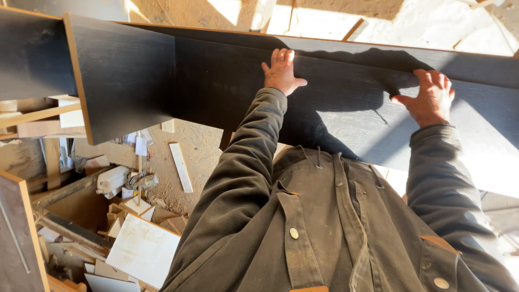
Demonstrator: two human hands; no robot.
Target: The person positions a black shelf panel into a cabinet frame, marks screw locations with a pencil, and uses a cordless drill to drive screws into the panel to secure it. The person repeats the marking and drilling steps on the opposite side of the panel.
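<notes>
Large black board [346,103], dark wood-grain face with a pale raw edge, runs across the whole upper view, tilted; its right end is cut off by the frame. A second black panel [121,81] joins it at the left, standing crosswise, and continues out of view at the top left corner. Whether the two are fixed together at the joint cannot be told.

Dark olive work jacket [324,227] fills the lower middle, seen from above; its lower part is cut off by the bottom edge.

Left hand [281,73] lies flat on the board's face, fingers together and stretched up to the top edge, thumb out to the side. Grip spread open, pressing, not closed round anything.

Right hand [430,97] rests on the same board further along, palm against the face, fingers curled loosely, thumb pointing left. Strong sun and shadow cross it; whether the fingertips hook over an edge is hard to make out.

Below left, a sawdust-covered floor [200,146] carries offcuts: a white panel [143,251], a narrow white strip [181,167], and a pale power tool [121,181], partly hidden among scraps, kind unclear. Brown board [19,232] is cut off at the left edge.
</notes>
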